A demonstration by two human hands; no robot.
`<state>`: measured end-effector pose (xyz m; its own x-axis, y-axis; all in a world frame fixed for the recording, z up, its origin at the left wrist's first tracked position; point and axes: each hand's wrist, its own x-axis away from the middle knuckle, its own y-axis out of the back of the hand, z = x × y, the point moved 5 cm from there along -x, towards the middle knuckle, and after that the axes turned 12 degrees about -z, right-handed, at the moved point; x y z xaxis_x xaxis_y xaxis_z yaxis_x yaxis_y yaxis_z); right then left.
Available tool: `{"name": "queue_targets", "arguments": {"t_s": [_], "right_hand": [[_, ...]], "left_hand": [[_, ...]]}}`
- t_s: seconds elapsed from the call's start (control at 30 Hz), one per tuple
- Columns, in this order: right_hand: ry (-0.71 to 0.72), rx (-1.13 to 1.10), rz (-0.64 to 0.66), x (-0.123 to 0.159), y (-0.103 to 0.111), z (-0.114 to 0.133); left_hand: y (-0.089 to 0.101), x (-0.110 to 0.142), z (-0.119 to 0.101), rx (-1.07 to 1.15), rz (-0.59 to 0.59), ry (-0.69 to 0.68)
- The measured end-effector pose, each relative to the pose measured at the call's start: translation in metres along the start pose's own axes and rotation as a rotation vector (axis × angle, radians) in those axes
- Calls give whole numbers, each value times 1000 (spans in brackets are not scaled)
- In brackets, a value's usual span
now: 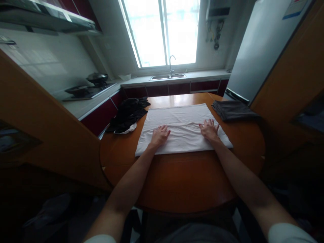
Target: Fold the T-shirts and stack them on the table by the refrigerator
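A white cloth (179, 114), perhaps a garment, lies spread in a folded rectangle on the round wooden table (187, 179). Across its middle runs a wrinkled ridge where a layer's edge lies. My left hand (160, 135) rests on the left part of the cloth, fingers stretched out and pointing away from me. On the right part my right hand (209, 130) presses down with its fingers spread. Neither hand grips anything that I can see.
Crumpled dark clothes (129, 113) lie on the table's left side. A folded dark grey cloth (234, 110) sits at the right. Behind are a counter with a sink (168, 77), a stove with a wok (97, 77), and a fridge (265, 44).
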<state>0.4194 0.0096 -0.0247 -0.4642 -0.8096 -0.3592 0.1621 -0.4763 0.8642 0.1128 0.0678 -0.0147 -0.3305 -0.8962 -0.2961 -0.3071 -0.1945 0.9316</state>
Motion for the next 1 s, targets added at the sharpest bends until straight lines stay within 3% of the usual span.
{"name": "queue_targets", "arguments": {"t_s": [0.23,0.43,0.57,0.77,0.87,1.0], "right_hand": [[-23,-15,17,-11,-4,-17],[-60,-129,-140,-25,16,-24],[86,-166,-89,-1,17,20],[411,-205,82,72,5,108],[444,-215,163,95,-6,123],[452,-228,158,99,-12,122]], "left_hand": [[4,0,37,-70,28,128],[10,1,26,-90,-38,102],[13,8,-13,-51,-102,-64],[-4,33,-69,1,3,-201],[-11,42,-80,13,48,-240],[-13,44,-79,6,47,-251]]}}
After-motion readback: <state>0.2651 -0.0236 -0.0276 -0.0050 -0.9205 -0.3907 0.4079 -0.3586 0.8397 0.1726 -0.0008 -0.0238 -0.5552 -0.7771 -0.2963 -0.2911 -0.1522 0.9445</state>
